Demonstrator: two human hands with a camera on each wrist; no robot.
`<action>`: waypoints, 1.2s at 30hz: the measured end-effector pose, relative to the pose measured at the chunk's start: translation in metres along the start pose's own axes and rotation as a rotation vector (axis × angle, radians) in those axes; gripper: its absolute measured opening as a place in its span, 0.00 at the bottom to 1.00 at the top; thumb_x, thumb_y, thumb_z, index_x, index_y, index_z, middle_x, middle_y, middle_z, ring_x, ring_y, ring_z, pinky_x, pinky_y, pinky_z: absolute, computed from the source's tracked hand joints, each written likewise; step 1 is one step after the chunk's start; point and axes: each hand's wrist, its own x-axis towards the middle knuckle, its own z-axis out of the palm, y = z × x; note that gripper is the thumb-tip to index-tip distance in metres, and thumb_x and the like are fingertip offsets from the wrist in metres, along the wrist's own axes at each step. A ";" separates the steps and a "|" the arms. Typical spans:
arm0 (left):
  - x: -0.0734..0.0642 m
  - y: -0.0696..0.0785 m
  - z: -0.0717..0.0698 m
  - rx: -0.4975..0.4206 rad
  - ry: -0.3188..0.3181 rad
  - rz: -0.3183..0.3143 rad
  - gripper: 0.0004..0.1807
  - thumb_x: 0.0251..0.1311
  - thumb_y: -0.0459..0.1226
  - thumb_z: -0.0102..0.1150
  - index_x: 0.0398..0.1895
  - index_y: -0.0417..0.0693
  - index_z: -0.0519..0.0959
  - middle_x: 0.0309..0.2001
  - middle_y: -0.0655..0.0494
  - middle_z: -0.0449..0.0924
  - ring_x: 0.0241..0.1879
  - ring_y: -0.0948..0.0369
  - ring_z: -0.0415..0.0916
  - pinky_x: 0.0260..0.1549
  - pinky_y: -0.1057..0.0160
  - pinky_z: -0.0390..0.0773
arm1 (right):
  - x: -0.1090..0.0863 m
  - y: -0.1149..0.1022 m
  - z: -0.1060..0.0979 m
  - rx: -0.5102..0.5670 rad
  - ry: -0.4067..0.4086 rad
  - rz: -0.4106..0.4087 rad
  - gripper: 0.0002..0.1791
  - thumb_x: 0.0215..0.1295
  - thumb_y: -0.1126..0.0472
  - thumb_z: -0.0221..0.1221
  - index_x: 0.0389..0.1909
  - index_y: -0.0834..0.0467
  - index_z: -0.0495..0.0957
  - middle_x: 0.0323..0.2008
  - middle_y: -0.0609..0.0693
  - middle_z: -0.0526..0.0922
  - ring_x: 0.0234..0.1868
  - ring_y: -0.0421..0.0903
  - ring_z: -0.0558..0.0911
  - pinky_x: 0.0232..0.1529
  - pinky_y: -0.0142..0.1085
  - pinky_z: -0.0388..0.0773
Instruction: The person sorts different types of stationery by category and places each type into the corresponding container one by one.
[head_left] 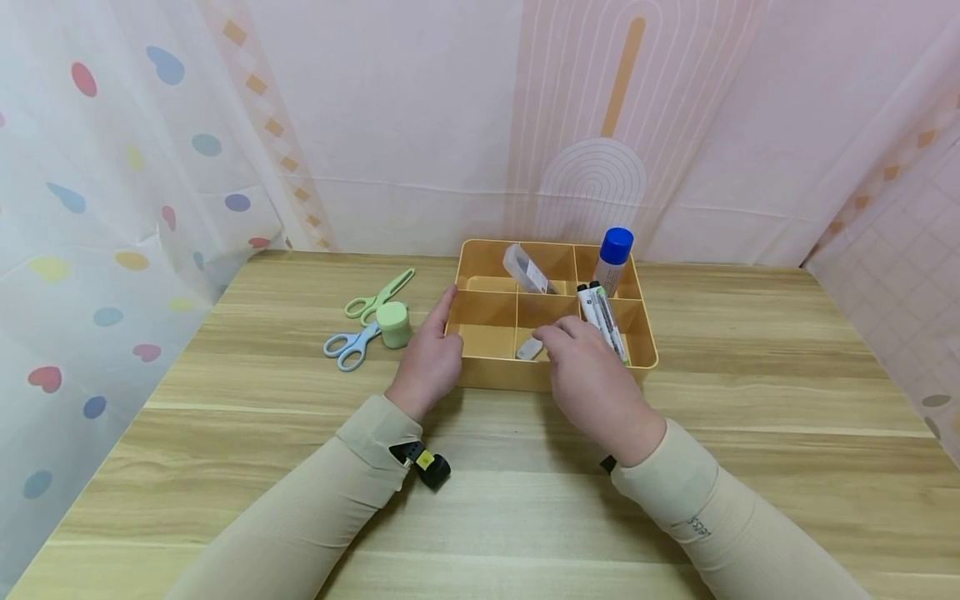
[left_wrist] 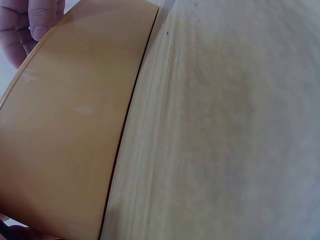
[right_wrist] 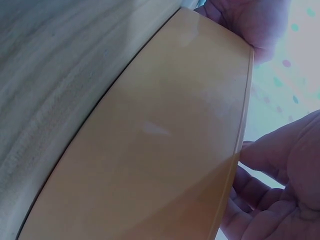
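A yellow-orange divided organizer box stands on the table. My left hand rests against its left side, index finger stretched along the wall. Over the front middle compartment, my right hand reaches down with loosely bent fingers. A white eraser lies in that compartment, right by the right fingertips. In the right wrist view, the right thumb is at the box's front rim. Two white markers with black caps lean in the front right compartment, partly behind the right hand.
A blue-capped glue stick stands in the back right compartment, and a translucent slim case leans in the back middle one. Left of the box lie green-handled scissors, blue-handled scissors and a small rounded green object. A curtain hangs behind.
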 end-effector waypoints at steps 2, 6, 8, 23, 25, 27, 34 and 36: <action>0.000 0.000 0.000 0.001 -0.001 0.002 0.45 0.69 0.30 0.36 0.86 0.73 0.46 0.86 0.62 0.48 0.84 0.58 0.45 0.83 0.50 0.50 | 0.000 0.001 0.000 -0.011 0.006 -0.005 0.14 0.71 0.72 0.60 0.54 0.64 0.84 0.48 0.57 0.85 0.50 0.56 0.83 0.57 0.47 0.83; 0.001 -0.001 0.000 0.005 0.001 0.007 0.45 0.69 0.30 0.36 0.86 0.72 0.46 0.86 0.62 0.49 0.84 0.58 0.45 0.82 0.50 0.50 | 0.000 0.002 -0.002 -0.031 0.017 -0.005 0.14 0.71 0.70 0.61 0.55 0.64 0.84 0.48 0.57 0.85 0.49 0.56 0.83 0.57 0.47 0.83; 0.001 -0.001 0.000 0.006 0.003 0.008 0.45 0.68 0.30 0.36 0.87 0.71 0.46 0.86 0.61 0.49 0.84 0.58 0.45 0.82 0.50 0.50 | 0.000 0.003 -0.003 -0.034 0.014 0.004 0.14 0.71 0.70 0.62 0.55 0.64 0.84 0.48 0.57 0.85 0.49 0.57 0.83 0.57 0.48 0.83; 0.001 -0.003 0.001 0.000 0.006 0.010 0.45 0.69 0.30 0.36 0.86 0.73 0.46 0.85 0.61 0.49 0.84 0.58 0.46 0.82 0.50 0.51 | 0.005 0.020 -0.026 -0.042 -0.035 0.133 0.17 0.74 0.68 0.58 0.60 0.67 0.81 0.53 0.62 0.83 0.55 0.62 0.80 0.63 0.54 0.80; 0.001 -0.002 0.001 0.000 0.006 0.010 0.45 0.69 0.30 0.36 0.86 0.73 0.46 0.85 0.62 0.50 0.84 0.58 0.46 0.82 0.50 0.52 | 0.006 0.024 -0.030 -0.046 -0.046 0.152 0.18 0.74 0.67 0.58 0.61 0.68 0.80 0.55 0.64 0.82 0.57 0.63 0.80 0.64 0.55 0.78; 0.001 -0.002 0.001 0.002 0.006 0.009 0.45 0.69 0.30 0.36 0.86 0.73 0.46 0.85 0.62 0.50 0.84 0.58 0.46 0.82 0.51 0.52 | 0.006 0.028 -0.033 -0.045 -0.059 0.180 0.19 0.75 0.66 0.57 0.63 0.68 0.79 0.57 0.65 0.81 0.58 0.63 0.79 0.64 0.56 0.78; 0.001 -0.001 0.001 -0.006 0.005 0.002 0.44 0.70 0.29 0.36 0.86 0.73 0.46 0.85 0.62 0.49 0.84 0.58 0.46 0.82 0.50 0.51 | 0.006 0.041 -0.048 -0.060 -0.116 0.294 0.23 0.77 0.62 0.55 0.68 0.68 0.74 0.62 0.67 0.78 0.60 0.64 0.77 0.64 0.60 0.77; 0.001 -0.001 0.001 -0.006 0.004 0.002 0.44 0.71 0.29 0.36 0.86 0.73 0.46 0.85 0.62 0.49 0.84 0.58 0.46 0.82 0.50 0.51 | 0.006 0.044 -0.051 -0.065 -0.141 0.333 0.25 0.78 0.61 0.54 0.71 0.68 0.71 0.64 0.68 0.76 0.63 0.65 0.75 0.66 0.61 0.75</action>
